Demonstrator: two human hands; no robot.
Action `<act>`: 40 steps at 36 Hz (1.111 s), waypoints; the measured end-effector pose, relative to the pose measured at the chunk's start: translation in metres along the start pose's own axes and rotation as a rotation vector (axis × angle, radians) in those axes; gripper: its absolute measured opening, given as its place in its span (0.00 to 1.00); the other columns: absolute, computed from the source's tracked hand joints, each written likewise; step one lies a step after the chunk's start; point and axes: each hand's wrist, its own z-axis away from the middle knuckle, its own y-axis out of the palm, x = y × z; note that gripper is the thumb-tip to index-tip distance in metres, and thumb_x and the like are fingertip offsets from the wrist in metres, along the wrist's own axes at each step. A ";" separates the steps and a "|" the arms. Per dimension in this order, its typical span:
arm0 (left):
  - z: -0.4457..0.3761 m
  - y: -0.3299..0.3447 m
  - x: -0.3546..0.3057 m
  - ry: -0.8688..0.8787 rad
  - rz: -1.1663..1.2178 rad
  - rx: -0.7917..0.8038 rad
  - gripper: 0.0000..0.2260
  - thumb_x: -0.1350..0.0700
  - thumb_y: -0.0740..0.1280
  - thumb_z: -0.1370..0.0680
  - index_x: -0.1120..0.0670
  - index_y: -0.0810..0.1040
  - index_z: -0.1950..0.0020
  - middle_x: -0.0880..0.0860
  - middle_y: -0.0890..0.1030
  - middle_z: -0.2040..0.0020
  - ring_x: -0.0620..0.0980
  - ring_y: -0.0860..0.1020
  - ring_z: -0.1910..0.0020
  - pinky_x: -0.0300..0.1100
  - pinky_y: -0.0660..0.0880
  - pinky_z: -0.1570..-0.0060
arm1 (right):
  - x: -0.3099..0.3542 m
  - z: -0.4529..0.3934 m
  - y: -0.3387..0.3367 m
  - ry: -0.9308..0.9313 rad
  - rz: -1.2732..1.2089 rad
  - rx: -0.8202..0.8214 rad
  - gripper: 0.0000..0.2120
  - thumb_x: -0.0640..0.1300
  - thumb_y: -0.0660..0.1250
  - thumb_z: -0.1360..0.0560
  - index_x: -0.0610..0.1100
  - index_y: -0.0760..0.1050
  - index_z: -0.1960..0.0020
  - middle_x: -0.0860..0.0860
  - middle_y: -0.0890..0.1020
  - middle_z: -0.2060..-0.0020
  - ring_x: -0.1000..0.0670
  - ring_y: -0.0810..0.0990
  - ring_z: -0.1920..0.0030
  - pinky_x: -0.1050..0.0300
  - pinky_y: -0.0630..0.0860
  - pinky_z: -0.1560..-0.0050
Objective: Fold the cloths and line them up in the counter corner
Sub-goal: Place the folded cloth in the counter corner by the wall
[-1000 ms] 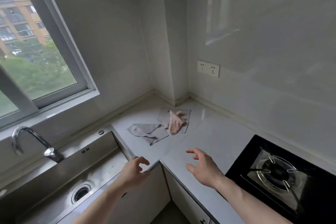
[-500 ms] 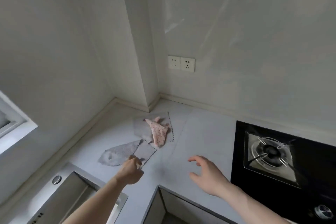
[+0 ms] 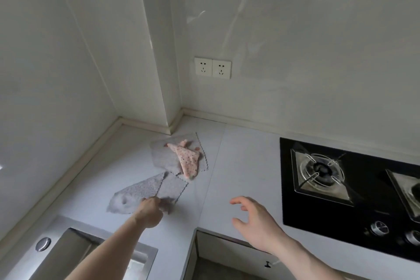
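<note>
Honestly there was nothing readable anywhere, no text, brand or number, not even on the sockets point(image 3: 212, 68) or the hob point(image 3: 350, 191) at right.

Three cloths lie on the tabletop point(image 3: 245, 166): two grey cloths point(image 3: 145, 191) point(image 3: 166, 154) and one pink spotted cloth point(image 3: 188, 161). Two hands point(image 3: 150, 211) point(image 3: 256, 223), two burners point(image 3: 320, 169) point(image 3: 413, 191), two wall sockets point(image 3: 203, 66) point(image 3: 221, 68), two knobs point(image 3: 378, 227) point(image 3: 412, 236).

Near cloth point(image 3: 145, 191) on counter point(image 3: 238, 166), far cloth point(image 3: 168, 154) behind it toward the corner; small cloth point(image 3: 187, 159) atop; hob point(image 3: 354, 191) right; sink point(image 3: 75, 254) front-left.
</note>
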 end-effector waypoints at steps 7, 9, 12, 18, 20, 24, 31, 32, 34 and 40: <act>0.055 -0.059 -0.046 0.180 0.297 -0.389 0.05 0.53 0.74 0.24 0.43 0.86 0.54 0.43 0.86 0.49 0.43 0.83 0.51 0.32 0.75 0.54 | -0.006 0.011 0.001 -0.013 -0.021 -0.031 0.18 0.50 0.64 0.22 0.62 0.69 0.34 0.64 0.71 0.36 0.63 0.70 0.36 0.61 0.70 0.35; 0.074 -0.075 -0.065 0.257 0.382 -0.427 0.05 0.55 0.77 0.27 0.44 0.85 0.59 0.40 0.86 0.56 0.38 0.82 0.55 0.29 0.74 0.57 | -0.004 0.012 -0.001 -0.033 -0.038 -0.042 0.19 0.49 0.65 0.23 0.63 0.69 0.34 0.66 0.71 0.35 0.63 0.71 0.36 0.61 0.71 0.36; 0.099 -0.094 -0.098 0.366 0.517 -0.414 0.08 0.60 0.78 0.29 0.49 0.82 0.60 0.40 0.84 0.62 0.39 0.83 0.59 0.36 0.79 0.54 | -0.001 0.010 -0.006 -0.077 -0.075 -0.069 0.23 0.49 0.69 0.25 0.67 0.66 0.36 0.66 0.71 0.34 0.64 0.73 0.38 0.60 0.74 0.38; 0.128 -0.105 -0.153 0.477 0.666 -0.263 0.10 0.62 0.71 0.22 0.47 0.80 0.47 0.49 0.82 0.57 0.47 0.83 0.58 0.41 0.80 0.55 | -0.001 -0.001 -0.026 -0.165 -0.149 -0.163 0.35 0.52 0.74 0.27 0.62 0.60 0.26 0.66 0.69 0.33 0.64 0.72 0.38 0.66 0.72 0.41; 0.130 -0.101 -0.167 0.498 0.684 -0.200 0.08 0.61 0.69 0.21 0.47 0.81 0.47 0.50 0.83 0.56 0.48 0.84 0.57 0.40 0.79 0.54 | -0.007 -0.011 -0.033 -0.198 -0.169 -0.166 0.35 0.52 0.74 0.27 0.63 0.59 0.26 0.67 0.68 0.34 0.65 0.71 0.37 0.67 0.72 0.42; 0.122 -0.084 -0.195 0.550 0.702 -0.153 0.05 0.59 0.67 0.19 0.51 0.82 0.52 0.47 0.84 0.58 0.45 0.83 0.56 0.34 0.75 0.54 | -0.039 -0.037 -0.037 -0.241 -0.153 -0.171 0.33 0.52 0.72 0.24 0.65 0.59 0.26 0.70 0.67 0.34 0.67 0.69 0.36 0.69 0.71 0.42; 0.083 -0.027 -0.225 0.719 0.736 -0.147 0.04 0.57 0.67 0.17 0.55 0.80 0.51 0.50 0.84 0.54 0.44 0.81 0.54 0.36 0.74 0.54 | -0.114 -0.080 -0.028 -0.273 -0.177 -0.159 0.32 0.47 0.69 0.22 0.65 0.59 0.25 0.68 0.69 0.33 0.66 0.69 0.35 0.72 0.69 0.44; 0.078 -0.018 -0.227 0.740 0.743 -0.147 0.04 0.58 0.67 0.17 0.55 0.80 0.51 0.49 0.84 0.55 0.44 0.80 0.55 0.36 0.73 0.53 | -0.123 -0.084 -0.029 -0.289 -0.189 -0.163 0.31 0.46 0.70 0.22 0.66 0.60 0.26 0.68 0.69 0.33 0.67 0.69 0.35 0.71 0.69 0.43; 0.067 0.000 -0.231 0.777 0.754 -0.157 0.04 0.57 0.67 0.18 0.54 0.79 0.52 0.49 0.82 0.56 0.47 0.78 0.56 0.41 0.72 0.53 | -0.138 -0.091 -0.028 -0.328 -0.210 -0.183 0.30 0.44 0.70 0.22 0.67 0.63 0.29 0.69 0.71 0.33 0.66 0.70 0.34 0.68 0.70 0.39; 0.049 0.048 -0.236 0.852 0.790 -0.212 0.02 0.57 0.65 0.18 0.53 0.77 0.49 0.45 0.76 0.56 0.44 0.76 0.59 0.34 0.70 0.58 | -0.172 -0.104 -0.018 -0.433 -0.238 -0.208 0.20 0.41 0.71 0.23 0.64 0.77 0.40 0.66 0.79 0.39 0.62 0.73 0.33 0.56 0.72 0.34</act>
